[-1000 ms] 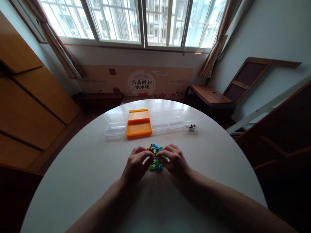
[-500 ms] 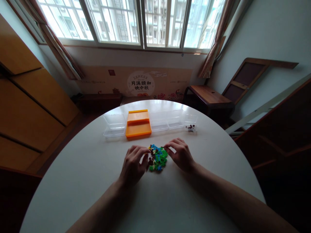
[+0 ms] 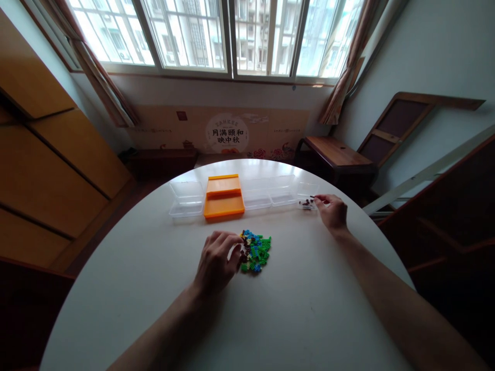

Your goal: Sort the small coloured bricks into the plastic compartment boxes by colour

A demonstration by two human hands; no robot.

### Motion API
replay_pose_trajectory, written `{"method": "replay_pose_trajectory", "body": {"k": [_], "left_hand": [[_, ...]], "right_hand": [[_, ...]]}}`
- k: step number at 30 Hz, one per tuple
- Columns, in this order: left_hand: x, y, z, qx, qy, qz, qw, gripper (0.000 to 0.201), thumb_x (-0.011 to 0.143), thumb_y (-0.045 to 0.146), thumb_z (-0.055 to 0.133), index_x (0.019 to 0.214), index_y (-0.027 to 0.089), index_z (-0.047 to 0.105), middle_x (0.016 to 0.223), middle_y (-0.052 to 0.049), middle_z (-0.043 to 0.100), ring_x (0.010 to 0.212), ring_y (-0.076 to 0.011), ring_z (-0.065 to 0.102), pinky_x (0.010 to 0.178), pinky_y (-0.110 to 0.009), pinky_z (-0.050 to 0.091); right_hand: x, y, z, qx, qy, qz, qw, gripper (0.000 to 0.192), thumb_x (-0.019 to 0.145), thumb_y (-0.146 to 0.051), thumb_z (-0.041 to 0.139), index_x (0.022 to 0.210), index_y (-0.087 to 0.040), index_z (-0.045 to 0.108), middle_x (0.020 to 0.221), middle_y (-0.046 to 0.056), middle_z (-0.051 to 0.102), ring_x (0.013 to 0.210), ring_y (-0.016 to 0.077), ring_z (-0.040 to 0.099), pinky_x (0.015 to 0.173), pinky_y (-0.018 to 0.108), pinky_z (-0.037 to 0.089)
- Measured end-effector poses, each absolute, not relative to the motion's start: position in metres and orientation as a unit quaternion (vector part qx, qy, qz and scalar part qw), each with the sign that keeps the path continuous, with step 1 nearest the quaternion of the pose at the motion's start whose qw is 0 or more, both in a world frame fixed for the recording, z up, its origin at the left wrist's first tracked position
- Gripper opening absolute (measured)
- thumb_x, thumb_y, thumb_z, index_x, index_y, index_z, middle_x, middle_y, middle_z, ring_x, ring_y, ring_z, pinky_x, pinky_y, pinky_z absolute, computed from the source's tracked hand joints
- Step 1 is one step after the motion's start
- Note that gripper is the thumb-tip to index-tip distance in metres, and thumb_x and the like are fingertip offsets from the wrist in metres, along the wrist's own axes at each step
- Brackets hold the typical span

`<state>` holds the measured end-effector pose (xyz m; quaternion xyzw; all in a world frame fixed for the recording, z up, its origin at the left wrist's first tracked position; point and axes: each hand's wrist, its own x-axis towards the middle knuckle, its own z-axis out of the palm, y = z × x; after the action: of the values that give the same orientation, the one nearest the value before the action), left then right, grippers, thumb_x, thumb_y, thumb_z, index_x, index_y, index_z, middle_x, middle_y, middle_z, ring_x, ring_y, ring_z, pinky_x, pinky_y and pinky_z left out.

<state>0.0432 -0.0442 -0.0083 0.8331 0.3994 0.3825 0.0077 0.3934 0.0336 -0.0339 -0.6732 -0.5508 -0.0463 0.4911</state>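
A pile of small toy building bricks, green, blue, dark brown and cream, lies on the white round table. At its left edge rests my left hand, thumb and index finger curved and apart, their tips by the dark brown bricks. Farther right, my right hand pinches a small dark brown brick over a small clear plastic box. Several dark brown bricks lie inside that box. Whether the left fingertips touch a brick is hard to see.
Left of the small box, clear plastic boxes with raised lids stand in a row. Among them is an orange box, and another clear box stands at the row's left end. A wooden chair stands beyond the table.
My right hand has moved from the pile's right side, out and away to the small clear box, carrying the dark brown brick. My left hand stays by the pile.
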Motion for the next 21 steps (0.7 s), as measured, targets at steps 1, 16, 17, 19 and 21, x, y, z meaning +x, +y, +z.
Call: {"method": "replay_pose_trajectory", "body": {"k": [1, 16, 17, 19, 21], "left_hand": [[0.043, -0.044, -0.008, 0.832, 0.403, 0.381, 0.008, 0.011, 0.087, 0.014, 0.051, 0.086, 0.019, 0.060, 0.086, -0.004, 0.066, 0.086, -0.0195, 0.056, 0.080, -0.036, 0.045], [0.037, -0.044, -0.012, 0.844, 0.439, 0.306, 0.033, 0.019, 0.074, 0.008, 0.055, 0.080, 0.021, 0.067, 0.091, -0.004, 0.065, 0.092, -0.0230, 0.055, 0.082, -0.039, 0.043], [0.037, -0.043, -0.011, 0.844, 0.442, 0.302, 0.036, 0.018, 0.074, 0.009, 0.056, 0.080, 0.022, 0.067, 0.092, -0.004, 0.065, 0.092, -0.0231, 0.055, 0.082, -0.039, 0.043], [0.038, -0.043, -0.010, 0.846, 0.440, 0.298, 0.042, 0.015, 0.076, 0.013, 0.058, 0.081, 0.022, 0.068, 0.093, -0.005, 0.065, 0.093, -0.0230, 0.055, 0.082, -0.039, 0.044], [0.038, -0.042, -0.009, 0.852, 0.432, 0.292, 0.049, 0.014, 0.077, 0.015, 0.059, 0.084, 0.023, 0.069, 0.096, -0.005, 0.065, 0.093, -0.0230, 0.054, 0.083, -0.039, 0.044]], "right_hand": [[0.395, 0.034, -0.034, -0.675, -0.551, -0.043, 0.490, 0.030, 0.078, -0.039, 0.057, 0.080, -0.014, 0.073, 0.080, 0.011, 0.071, 0.067, 0.0214, 0.059, 0.072, 0.037, 0.048], [0.348, 0.005, -0.023, -0.584, -0.662, -0.059, 0.466, 0.017, 0.084, -0.028, 0.058, 0.082, -0.017, 0.072, 0.081, 0.007, 0.070, 0.076, 0.0218, 0.059, 0.078, 0.036, 0.048], [0.345, 0.004, -0.022, -0.576, -0.671, -0.062, 0.464, 0.017, 0.084, -0.027, 0.058, 0.082, -0.018, 0.072, 0.081, 0.006, 0.069, 0.077, 0.0218, 0.059, 0.078, 0.036, 0.048], [0.340, 0.001, -0.021, -0.563, -0.683, -0.064, 0.461, 0.015, 0.085, -0.026, 0.058, 0.081, -0.018, 0.071, 0.080, 0.006, 0.069, 0.078, 0.0217, 0.059, 0.079, 0.036, 0.048], [0.336, -0.001, -0.021, -0.555, -0.691, -0.059, 0.459, 0.014, 0.085, -0.025, 0.058, 0.081, -0.019, 0.071, 0.080, 0.005, 0.068, 0.078, 0.0217, 0.059, 0.079, 0.037, 0.048]]}}
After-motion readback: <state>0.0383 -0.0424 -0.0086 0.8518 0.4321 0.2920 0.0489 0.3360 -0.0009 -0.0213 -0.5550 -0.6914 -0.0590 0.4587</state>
